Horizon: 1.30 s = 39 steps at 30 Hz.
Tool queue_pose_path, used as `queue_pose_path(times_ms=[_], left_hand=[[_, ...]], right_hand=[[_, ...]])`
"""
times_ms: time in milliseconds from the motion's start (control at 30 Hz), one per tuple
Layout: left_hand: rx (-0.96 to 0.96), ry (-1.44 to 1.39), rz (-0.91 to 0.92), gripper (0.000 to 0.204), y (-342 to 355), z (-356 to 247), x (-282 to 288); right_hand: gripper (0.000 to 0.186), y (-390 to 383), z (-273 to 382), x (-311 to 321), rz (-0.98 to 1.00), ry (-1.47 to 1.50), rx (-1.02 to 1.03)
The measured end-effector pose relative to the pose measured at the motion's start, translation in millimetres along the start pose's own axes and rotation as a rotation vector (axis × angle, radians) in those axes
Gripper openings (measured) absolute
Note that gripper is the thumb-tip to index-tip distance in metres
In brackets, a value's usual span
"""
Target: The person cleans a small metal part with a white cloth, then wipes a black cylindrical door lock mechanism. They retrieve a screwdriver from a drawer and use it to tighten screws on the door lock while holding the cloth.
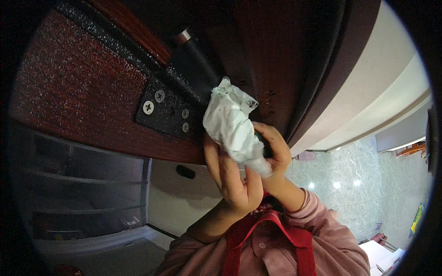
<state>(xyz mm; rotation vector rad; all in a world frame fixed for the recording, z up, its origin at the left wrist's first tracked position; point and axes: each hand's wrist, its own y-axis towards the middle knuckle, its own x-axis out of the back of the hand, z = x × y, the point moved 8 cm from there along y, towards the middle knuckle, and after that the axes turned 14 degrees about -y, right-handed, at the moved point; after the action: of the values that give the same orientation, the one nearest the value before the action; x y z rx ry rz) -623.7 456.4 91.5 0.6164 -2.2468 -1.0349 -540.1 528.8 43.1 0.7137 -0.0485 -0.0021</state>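
A crumpled white cloth (229,120) with dark smudges is bunched against the lower end of a black cylindrical hinge barrel (202,55). From below, my left hand (237,181) grips the cloth, its fingers running up behind and along it. My right hand (278,149) curls in at the cloth's right side, its thumb side by the cloth's blurred lower end. Something dark green shows in the gap between the right fingers and the cloth, too covered to name. The black hinge plate (172,110), fixed with several screws, lies left of the cloth.
White specks of dust cover the reddish-brown wooden door edge (78,78). A dark wooden frame (317,60) rises on the right beside a pale wall (368,87). Below left is a glass-fronted cabinet (92,188). Shiny tiled floor (350,170) shows at lower right.
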Motion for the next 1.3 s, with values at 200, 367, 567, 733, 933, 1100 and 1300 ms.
queue_pose_path(times_ms=[200,367,567,733,933,1100,1300], left_hand=[[-0.056,0.001,0.04,0.029,9.1,3.3,-1.3],[0.038,-0.06,-0.06,0.026,-0.2,16.2,-2.4],[-0.027,-0.095,-0.06,0.034,5.6,9.1,-2.2],[0.046,-0.05,0.045,0.05,-2.8,12.4,-0.1],[0.061,-0.11,-0.015,0.047,-3.8,19.0,1.5],[-0.004,-0.077,-0.017,0.043,4.2,16.7,-1.3],[-0.054,-0.064,-0.003,0.042,-0.3,21.2,-3.7]], right_hand=[[0.032,-16.5,-11.7,7.6,-0.012,-0.115,-0.024],[0.032,-42.4,-10.0,37.4,0.003,-0.21,0.061],[0.03,-18.1,14.6,38.0,0.024,-0.282,0.092],[0.03,-20.4,10.4,36.0,0.024,-0.3,0.078],[0.03,-7.4,7.0,26.0,0.053,-0.288,0.043],[0.03,-0.8,-4.9,11.9,0.031,-0.204,0.053],[0.033,-13.8,-30.1,-11.0,-0.036,-0.034,0.038]])
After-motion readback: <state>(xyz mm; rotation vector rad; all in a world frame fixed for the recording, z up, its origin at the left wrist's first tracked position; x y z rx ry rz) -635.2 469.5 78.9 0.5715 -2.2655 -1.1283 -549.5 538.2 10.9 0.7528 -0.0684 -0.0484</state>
